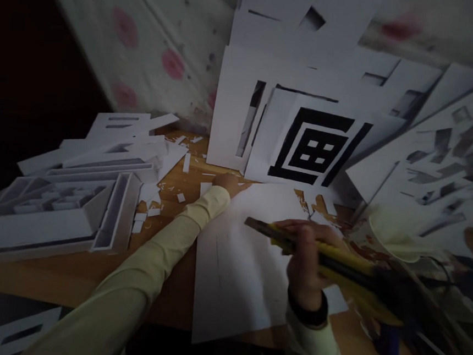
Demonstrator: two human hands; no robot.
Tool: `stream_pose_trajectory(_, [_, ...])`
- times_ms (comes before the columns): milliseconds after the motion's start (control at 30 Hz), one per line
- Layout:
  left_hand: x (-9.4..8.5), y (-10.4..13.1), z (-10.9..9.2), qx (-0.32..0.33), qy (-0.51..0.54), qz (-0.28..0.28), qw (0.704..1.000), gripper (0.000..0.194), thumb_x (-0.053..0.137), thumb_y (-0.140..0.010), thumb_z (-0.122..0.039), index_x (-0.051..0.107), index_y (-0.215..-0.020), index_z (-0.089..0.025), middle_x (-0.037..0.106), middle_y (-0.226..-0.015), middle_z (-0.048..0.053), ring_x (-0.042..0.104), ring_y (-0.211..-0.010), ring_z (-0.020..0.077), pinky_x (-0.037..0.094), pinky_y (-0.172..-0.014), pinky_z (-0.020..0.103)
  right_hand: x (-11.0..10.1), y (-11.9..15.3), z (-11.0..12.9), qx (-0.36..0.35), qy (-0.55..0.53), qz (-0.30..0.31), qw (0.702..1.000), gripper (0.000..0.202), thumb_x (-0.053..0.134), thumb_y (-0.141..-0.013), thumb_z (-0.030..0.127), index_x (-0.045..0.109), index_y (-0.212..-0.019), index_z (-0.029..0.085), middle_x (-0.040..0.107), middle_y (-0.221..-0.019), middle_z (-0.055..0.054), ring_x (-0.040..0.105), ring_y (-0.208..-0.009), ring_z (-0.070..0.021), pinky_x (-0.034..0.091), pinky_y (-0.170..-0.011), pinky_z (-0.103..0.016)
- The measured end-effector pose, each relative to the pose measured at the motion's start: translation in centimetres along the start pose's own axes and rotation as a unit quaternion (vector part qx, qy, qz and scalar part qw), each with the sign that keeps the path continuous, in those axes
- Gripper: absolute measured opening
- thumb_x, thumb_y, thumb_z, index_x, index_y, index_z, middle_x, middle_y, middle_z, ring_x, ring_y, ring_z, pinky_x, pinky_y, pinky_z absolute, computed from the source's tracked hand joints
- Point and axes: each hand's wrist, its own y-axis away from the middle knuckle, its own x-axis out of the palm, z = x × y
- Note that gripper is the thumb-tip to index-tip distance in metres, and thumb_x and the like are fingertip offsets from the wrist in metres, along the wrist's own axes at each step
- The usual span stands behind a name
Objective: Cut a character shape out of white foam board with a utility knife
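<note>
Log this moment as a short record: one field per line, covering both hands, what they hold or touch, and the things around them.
left hand: pressed on the far corner of the white sheet
right hand: gripping a yellow utility knife over the sheet
surface: wooden table strewn with white scraps
left side: white foam-board model
behind: leaning white boards, one with a black square pattern
right side: white paper cup

flat white foam sheet (246,255) lies on the brown wooden table (66,278), white foam tray model (51,211) left of it, leaning white cut-out boards (310,95) behind.
</note>
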Motion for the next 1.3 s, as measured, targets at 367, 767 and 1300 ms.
stream_pose_trajectory(367, [1.0, -0.6, 0.6, 0.001, 0.035, -0.025, 0.999, 0.072, 0.035, -0.089, -0.073, 0.076, -0.107, -0.017, 0.073, -0.109, 0.016, 0.065, -0.105, 0.0317, 0.048, -0.089, 0.039, 2.6, 6.9, -1.5, 0.032, 0.121, 0.082, 0.989, 0.012, 0.056, -0.092, 0.021, 0.068, -0.094, 0.018, 0.076, -0.094, -0.007, 0.074, -0.085, -0.0182, 0.06, -0.076, -0.032])
stream_pose_trajectory(767, [1.1, -0.7, 0.6, -0.02, 0.026, -0.041, 0.999, 0.074, 0.036, -0.086, -0.076, 0.075, -0.102, -0.015, 0.073, -0.105, 0.016, 0.066, -0.102, 0.0304, 0.05, -0.084, 0.037, 3.1, 8.0, -2.6, -0.05, 0.174, 0.07, 0.981, 0.011, 0.055, -0.09, 0.015, 0.065, -0.091, 0.021, 0.076, -0.09, -0.005, 0.074, -0.081, -0.0152, 0.061, -0.071, -0.027])
stream_pose_trajectory(1300, [1.1, -0.4, 0.6, -0.03, 0.042, -0.048, 0.998, 0.07, 0.041, -0.087, -0.074, 0.075, -0.104, -0.015, 0.073, -0.106, 0.016, 0.065, -0.103, 0.0299, 0.049, -0.086, 0.038, 5.5, 9.5, -4.6, -0.048, 0.093, 0.056, 0.993, 0.018, 0.059, -0.079, 0.007, 0.059, -0.085, 0.024, 0.076, -0.09, -0.002, 0.067, -0.096, -0.0222, 0.056, -0.077, -0.038])
